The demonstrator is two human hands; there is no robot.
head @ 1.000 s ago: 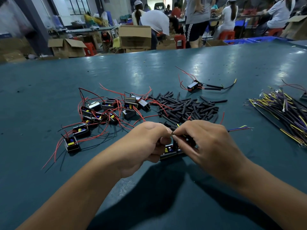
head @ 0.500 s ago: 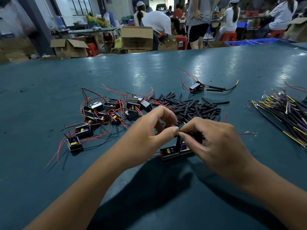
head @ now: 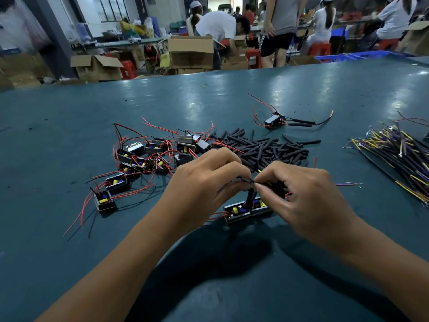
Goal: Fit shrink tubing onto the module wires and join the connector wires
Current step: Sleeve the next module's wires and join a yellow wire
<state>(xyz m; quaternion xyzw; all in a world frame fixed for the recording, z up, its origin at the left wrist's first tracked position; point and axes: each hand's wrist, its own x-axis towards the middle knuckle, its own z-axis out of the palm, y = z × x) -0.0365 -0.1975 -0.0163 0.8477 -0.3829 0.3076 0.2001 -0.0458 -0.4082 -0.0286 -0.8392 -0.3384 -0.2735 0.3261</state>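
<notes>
A small black module (head: 246,210) with yellow and blue parts lies on the green table (head: 69,108) just under my hands. From it a black shrink tube (head: 250,194) rises to my fingertips. My left hand (head: 204,184) pinches the tube's top end. My right hand (head: 301,194) pinches a thin wire right against it; a purple and yellow connector wire (head: 347,183) trails out to the right behind that hand. The joint itself is hidden by my fingertips.
Several modules with red wires (head: 144,159) lie in a heap at the left. A pile of black tube pieces (head: 271,149) sits behind my hands. A bundle of purple-yellow wires (head: 399,154) lies at right. One finished module (head: 274,120) rests farther back. People and cardboard boxes are beyond the table.
My hands have lifted slightly off the module and the tube now stands up from it to my fingertips. My left fingers have closed in on the tube's end.
</notes>
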